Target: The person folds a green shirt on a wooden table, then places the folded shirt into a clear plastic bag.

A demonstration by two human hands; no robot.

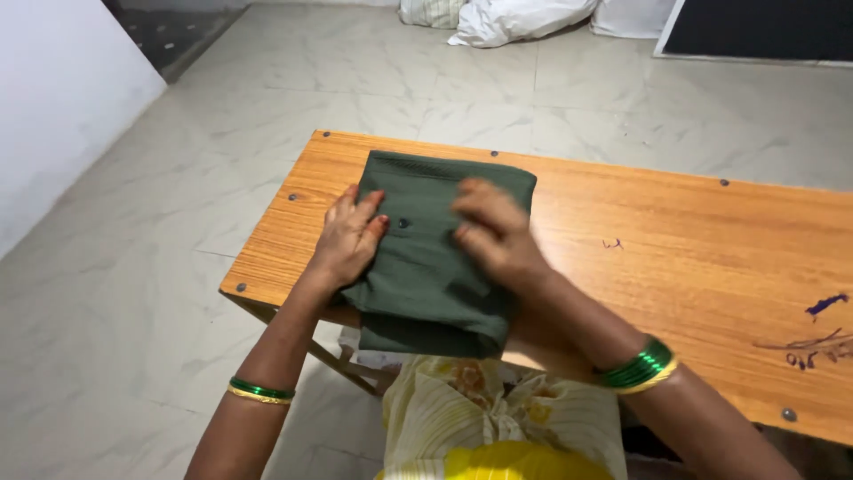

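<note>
Though the dark green garment is already folded into a compact rectangle, both hands are on it. It lies at the near-left corner of the wooden table, its lower fold hanging a little over the near edge toward the person's lap.

Left hand: flat, fingers together, palm pressed on the left part of the fold, fingertips near a small dark button at the middle.

Right hand: on the right part of the cloth, motion-blurred; fingers look bent, but whether they pinch an edge or just press, cannot tell.

Judgement: folding looks nearly done. Bundle is several layers thick, edges mostly square. What seems left is flattening, perhaps one more fold.

Hard to make out:
- kind of garment — a button and a seam along the far edge show, nothing more;
- the underside and inner layers;
- the table's right end, cut off by the frame, with blue ink scribbles near it;
- white bundles on the tiled floor at top, only partly in view.
</note>
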